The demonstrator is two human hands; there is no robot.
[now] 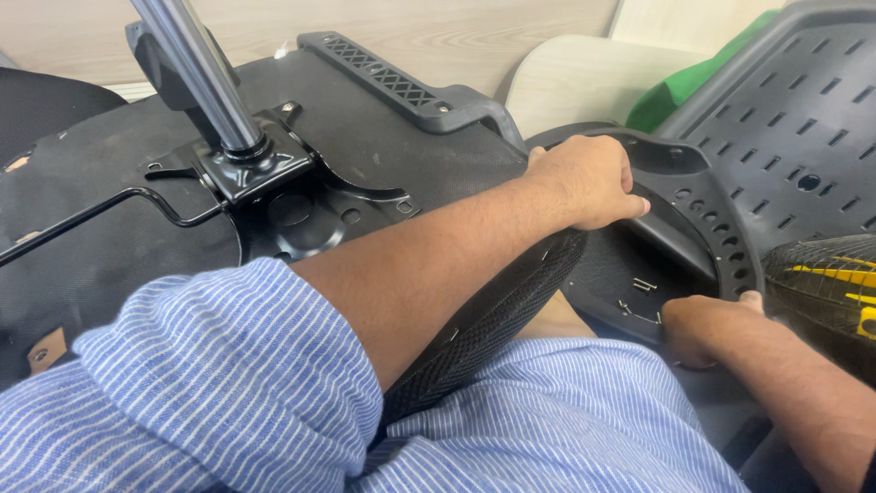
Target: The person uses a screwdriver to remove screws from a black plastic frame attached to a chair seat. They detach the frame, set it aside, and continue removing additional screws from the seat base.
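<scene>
The single head view looks steeply down from close above the person's lap, facing forward over an upturned chair seat [137, 210] toward the far wall.

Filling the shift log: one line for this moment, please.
left hand: gripping black plastic chair-back frame | right hand: on frame's lower edge | upturned black chair seat: beside

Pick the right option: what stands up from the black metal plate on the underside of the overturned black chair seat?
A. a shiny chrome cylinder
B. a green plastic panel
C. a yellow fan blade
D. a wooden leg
A: the shiny chrome cylinder rises from the black metal plate bolted to the overturned black chair seat.
</scene>
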